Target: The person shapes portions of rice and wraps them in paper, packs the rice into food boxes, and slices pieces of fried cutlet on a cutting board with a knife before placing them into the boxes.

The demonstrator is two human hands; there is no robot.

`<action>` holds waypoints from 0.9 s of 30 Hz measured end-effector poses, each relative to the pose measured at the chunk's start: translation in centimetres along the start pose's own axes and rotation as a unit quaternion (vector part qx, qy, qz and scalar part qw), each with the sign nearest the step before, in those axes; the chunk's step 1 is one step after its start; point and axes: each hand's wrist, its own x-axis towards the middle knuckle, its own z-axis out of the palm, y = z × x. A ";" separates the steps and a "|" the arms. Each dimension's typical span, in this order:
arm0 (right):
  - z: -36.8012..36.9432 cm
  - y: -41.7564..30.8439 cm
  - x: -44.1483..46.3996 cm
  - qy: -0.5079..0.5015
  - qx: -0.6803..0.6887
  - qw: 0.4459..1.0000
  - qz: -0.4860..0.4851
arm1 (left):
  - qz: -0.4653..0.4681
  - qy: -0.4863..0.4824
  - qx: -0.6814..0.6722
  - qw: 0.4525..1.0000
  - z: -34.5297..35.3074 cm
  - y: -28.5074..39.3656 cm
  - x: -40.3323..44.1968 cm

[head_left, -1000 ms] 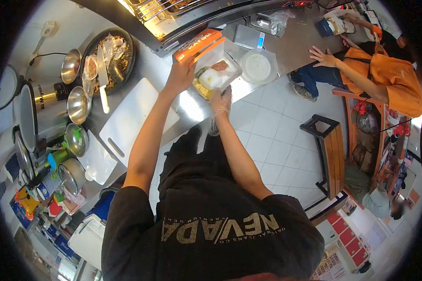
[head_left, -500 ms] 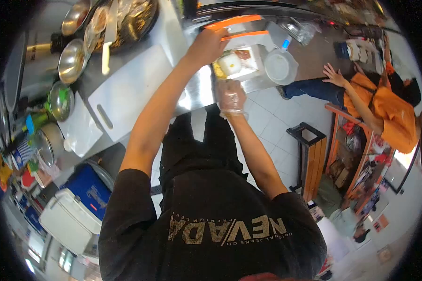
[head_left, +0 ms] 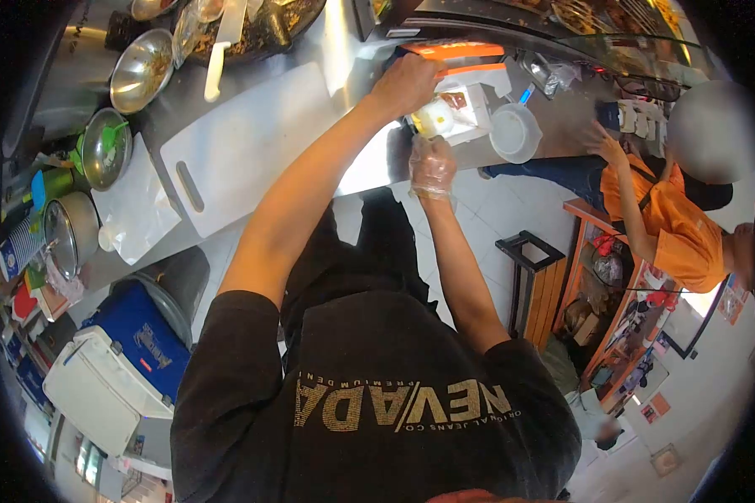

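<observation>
A takeaway meal box [head_left: 478,116] with orange-edged flaps stands open on the counter, holding a mound of white rice [head_left: 436,120] and a small reddish-brown portion [head_left: 455,100]. My bare left hand [head_left: 407,84] is at the box's left side, its fingers curled at the orange-edged flap [head_left: 457,50]. My right hand [head_left: 433,170], in a clear plastic glove, is closed at the box's near edge, just below the rice. What its fingers hold, if anything, is hidden. A white plastic dipper [head_left: 514,132] with a blue-marked handle sits right of the box.
A white cutting board [head_left: 243,151] lies left of my arms. Beyond it are a knife [head_left: 216,71], a large pan [head_left: 268,33] and metal bowls [head_left: 141,71]. A person in an orange shirt [head_left: 671,222] is at the right, near a wooden stool [head_left: 535,293].
The whole view has shifted, with counter items appearing further right or higher. Both hands stay at the box; the right hand remains closed. The person at the right has moved slightly.
</observation>
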 end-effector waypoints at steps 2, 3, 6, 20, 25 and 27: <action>0.5 -0.4 0.8 -0.009 0.002 1.000 0.029 | 0.017 -0.002 -0.013 1.000 0.0 -0.1 0.0; 0.3 -1.1 1.3 -0.013 -0.013 0.999 0.044 | 0.032 -0.006 -0.020 0.999 0.2 -0.4 0.2; -2.0 -2.6 3.1 -0.058 -0.113 0.990 -0.054 | 0.076 0.009 0.046 0.996 1.2 -1.8 1.4; -16.0 5.7 5.1 -0.216 0.271 0.937 0.050 | 0.077 0.017 0.079 0.994 -8.3 11.2 -0.4; -20.9 7.7 15.5 -0.099 0.397 0.904 0.122 | -0.016 0.046 0.101 0.994 -6.0 13.3 -6.3; -22.5 6.9 22.6 0.060 0.347 0.936 0.013 | -0.047 0.050 0.128 0.989 -4.7 14.9 -9.7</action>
